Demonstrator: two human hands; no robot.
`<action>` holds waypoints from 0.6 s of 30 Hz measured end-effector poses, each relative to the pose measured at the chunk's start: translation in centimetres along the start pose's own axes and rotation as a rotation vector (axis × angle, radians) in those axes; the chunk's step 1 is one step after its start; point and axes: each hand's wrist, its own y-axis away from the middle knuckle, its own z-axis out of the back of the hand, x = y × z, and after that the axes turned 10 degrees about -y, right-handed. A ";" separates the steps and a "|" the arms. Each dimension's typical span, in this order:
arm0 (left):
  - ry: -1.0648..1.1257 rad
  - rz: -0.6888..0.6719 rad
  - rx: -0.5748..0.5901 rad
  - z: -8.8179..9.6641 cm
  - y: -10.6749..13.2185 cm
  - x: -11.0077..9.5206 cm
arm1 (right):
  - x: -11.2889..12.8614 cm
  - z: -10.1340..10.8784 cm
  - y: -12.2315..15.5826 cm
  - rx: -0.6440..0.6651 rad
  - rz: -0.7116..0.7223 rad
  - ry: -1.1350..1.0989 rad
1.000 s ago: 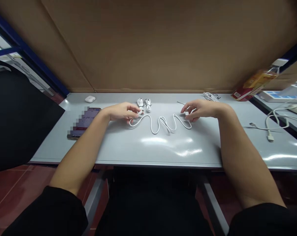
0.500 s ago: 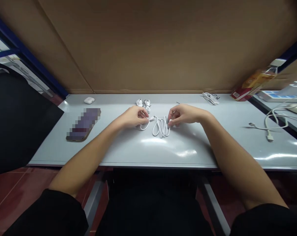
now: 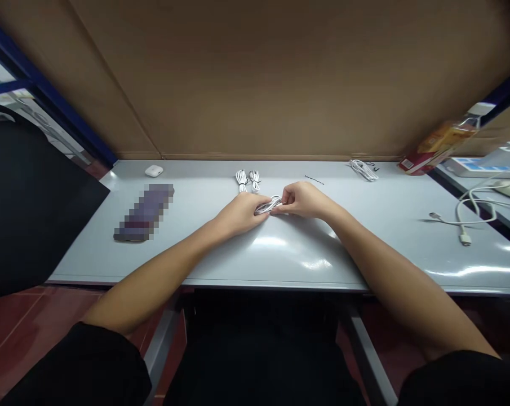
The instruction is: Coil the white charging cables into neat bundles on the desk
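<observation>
A white charging cable (image 3: 269, 206), gathered into a narrow bundle, is held between both hands above the middle of the table. My left hand (image 3: 243, 213) is closed round the bundle's left part. At its right end, my right hand (image 3: 299, 199) pinches the cable with thumb and fingers; the fingertips partly hide that end. Just behind my left hand lie two white cable bundles, a left one (image 3: 242, 180) and a right one (image 3: 255, 180), with dark ties round their middles. A thin black twist tie (image 3: 314, 179) rests on the table behind my right hand.
Left on the grey table (image 3: 221, 262) lie a phone (image 3: 145, 214) and a white earbud case (image 3: 154, 171). Towards the right are another coiled cable (image 3: 363, 170), a loose white cable (image 3: 465, 237) and a leaning drink bottle (image 3: 444, 141). A cardboard-coloured panel (image 3: 246, 79) rises behind.
The cable's loose loops have been drawn together into a compact bundle. My hands have come closer together, the left moving right. The black twist tie now shows fully.
</observation>
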 end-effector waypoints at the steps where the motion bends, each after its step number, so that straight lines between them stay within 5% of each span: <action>1: -0.011 -0.010 -0.005 0.0 -0.1 0.1 | 0.0 -0.1 0.0 -0.035 0.006 0.027; 4: -0.029 -0.037 -0.024 0.1 -0.2 0.6 | 0.0 -0.3 0.3 -0.115 0.084 0.100; 9: 0.156 -0.009 0.045 0.6 -0.7 1.3 | -0.4 -0.4 0.3 0.033 0.245 0.115; 18: 0.366 0.054 0.166 1.1 -0.9 2.2 | 1.0 0.0 0.8 0.077 0.120 0.147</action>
